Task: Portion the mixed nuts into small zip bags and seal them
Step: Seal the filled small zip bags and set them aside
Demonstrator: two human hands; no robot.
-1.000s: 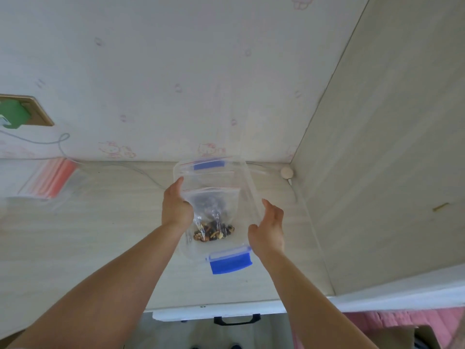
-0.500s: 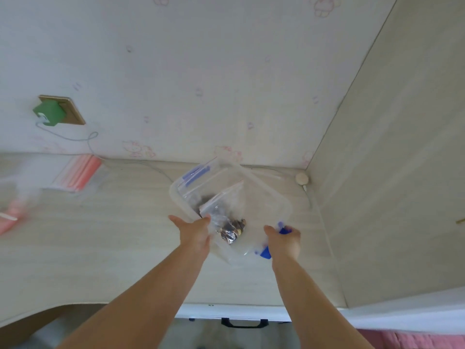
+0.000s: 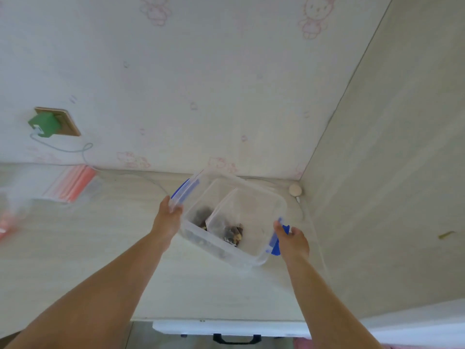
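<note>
A clear plastic container [image 3: 266,197] with blue clip latches is held tilted above the pale wooden desk, its open top facing me. Inside lies a small clear zip bag [image 3: 232,229] with mixed nuts at its bottom, and more dark nuts [image 3: 201,215] show beside it. My left hand [image 3: 167,217] grips the container's left rim by the blue latch. My right hand [image 3: 292,239] grips the right rim, fingers curled around the other blue latch.
A stack of zip bags with red strips [image 3: 73,183] lies at the desk's back left. A green charger [image 3: 44,124] sits in a wall socket, its cable trailing to the desk. A wooden side panel [image 3: 390,197] closes the right. A small round knob [image 3: 295,189] sits in the corner.
The container has been turned and tilted in my hands, its opening now facing me. My view has shifted right and up, and both hands have moved to grip the latched sides.
</note>
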